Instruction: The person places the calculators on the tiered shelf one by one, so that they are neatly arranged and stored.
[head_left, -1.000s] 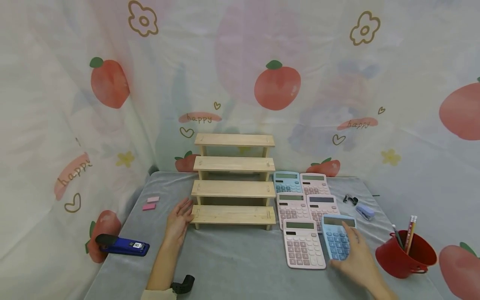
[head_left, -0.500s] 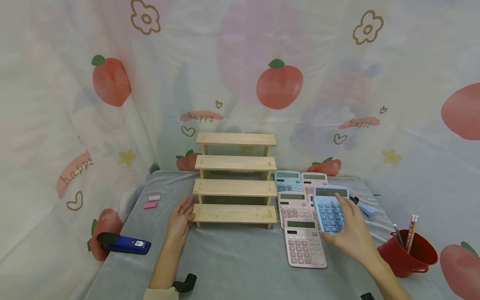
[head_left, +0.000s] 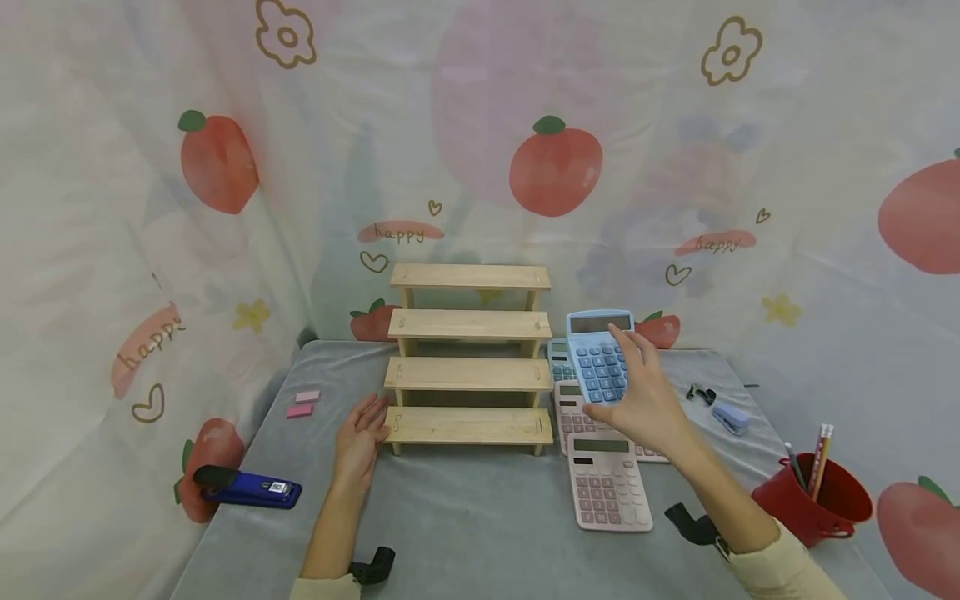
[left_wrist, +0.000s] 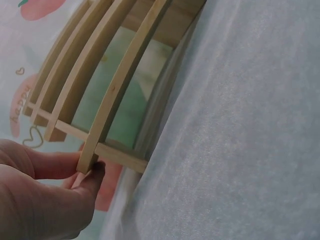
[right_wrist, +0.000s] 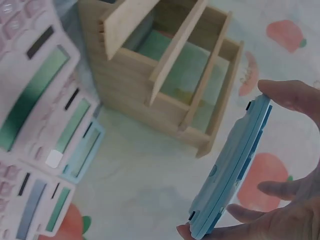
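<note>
My right hand [head_left: 637, 392] grips a light blue calculator [head_left: 597, 362] by its edges, thumb on one side and fingers on the other. The calculator is up off the table, face toward me, beside the right end of a four-tier wooden step rack [head_left: 468, 427]. In the right wrist view the blue calculator [right_wrist: 232, 165] is seen edge-on. My left hand [head_left: 358, 446] pinches the left end of the lowest tier, with thumb below and finger above in the left wrist view. Below the right hand lie several pink calculators [head_left: 609, 492] and another blue calculator [head_left: 559, 358], partly covered.
A blue stapler [head_left: 251, 489] lies at the left edge, with pink erasers [head_left: 300, 411] behind it. At the right are black binder clips [head_left: 701, 394], a small lilac stapler [head_left: 730, 418] and a red bucket [head_left: 787, 508] with pencils. A printed curtain hangs behind the grey cloth-covered table.
My right hand has lifted the blue calculator from the right front of the table and carried it up and left toward the rack. The left hand has stayed at the rack's end.
</note>
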